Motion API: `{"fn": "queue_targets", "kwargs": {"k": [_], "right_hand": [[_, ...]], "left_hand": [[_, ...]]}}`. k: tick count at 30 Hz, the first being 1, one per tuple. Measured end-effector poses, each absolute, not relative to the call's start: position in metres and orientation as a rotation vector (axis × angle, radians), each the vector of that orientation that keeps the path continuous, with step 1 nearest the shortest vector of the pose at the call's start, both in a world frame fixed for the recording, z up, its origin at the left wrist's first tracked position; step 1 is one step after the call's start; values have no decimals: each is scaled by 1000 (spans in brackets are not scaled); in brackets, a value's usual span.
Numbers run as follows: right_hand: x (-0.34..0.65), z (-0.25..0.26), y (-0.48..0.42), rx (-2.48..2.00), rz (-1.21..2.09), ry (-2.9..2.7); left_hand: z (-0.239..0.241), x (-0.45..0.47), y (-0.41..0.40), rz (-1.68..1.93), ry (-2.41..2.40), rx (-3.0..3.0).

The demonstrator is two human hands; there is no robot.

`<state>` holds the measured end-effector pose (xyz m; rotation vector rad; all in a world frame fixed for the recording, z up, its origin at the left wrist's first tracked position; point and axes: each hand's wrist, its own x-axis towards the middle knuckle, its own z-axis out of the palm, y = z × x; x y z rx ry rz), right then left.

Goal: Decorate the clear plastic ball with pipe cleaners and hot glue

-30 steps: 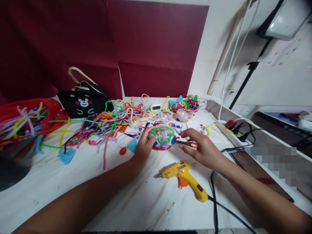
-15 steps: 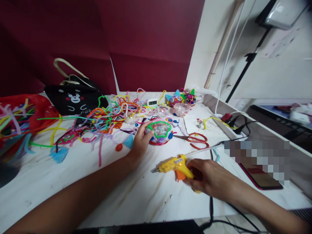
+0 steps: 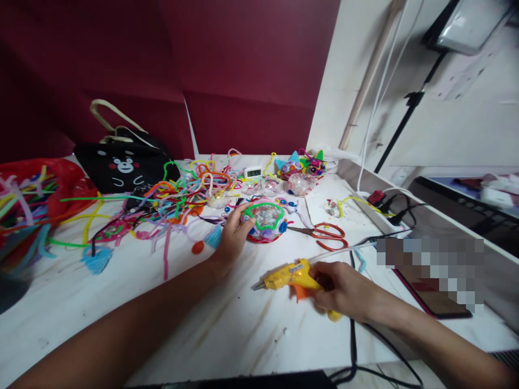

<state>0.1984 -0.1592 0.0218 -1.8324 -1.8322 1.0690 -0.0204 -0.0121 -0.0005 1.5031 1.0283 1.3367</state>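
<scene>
The scene is lit softly and somewhat dimly, mostly from the right, where the white wall point(image 3: 405, 124) is washed out. The surface point(image 3: 227, 335) shows faint shadows. Edges are bent by wide-angle distortion, and slight blur is seen throughout.

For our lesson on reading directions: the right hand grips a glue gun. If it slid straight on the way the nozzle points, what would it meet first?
The right hand aims the glue gun left along the bare table. The first thing in that line looks like the left forearm, though depth is hard to judge.
</scene>
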Motion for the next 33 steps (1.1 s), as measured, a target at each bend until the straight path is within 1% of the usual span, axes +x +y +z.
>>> {"fn": "queue_targets", "kwargs": {"k": [4,8,10,13,19,23,28,33], "right_hand": [[197,28,-158,-1651,1350,-1582],[195,47,-165,-1520,1428,-1447],[196,53,-167,-1476,1366,-1422],[199,56,-168,-1429,1180,-1402],[201,43,-159,-1424,825,-1337],[205,26,-154,-1437,770,-1345],[209,13,-154,-1490,648,-1562],[207,4,-155,-1560,618,-1664]], "left_hand": [[3,-21,-10,1337,1032,1497],[7,-21,-12,1322,1055,1523],[7,-20,-12,1308,1041,1499],[6,-19,-11,1282,1001,1453],[6,-20,-8,1283,1001,1450],[6,-19,-7,1275,999,1420],[6,-18,-8,1271,994,1407],[8,-17,-9,1266,987,1402]]}}
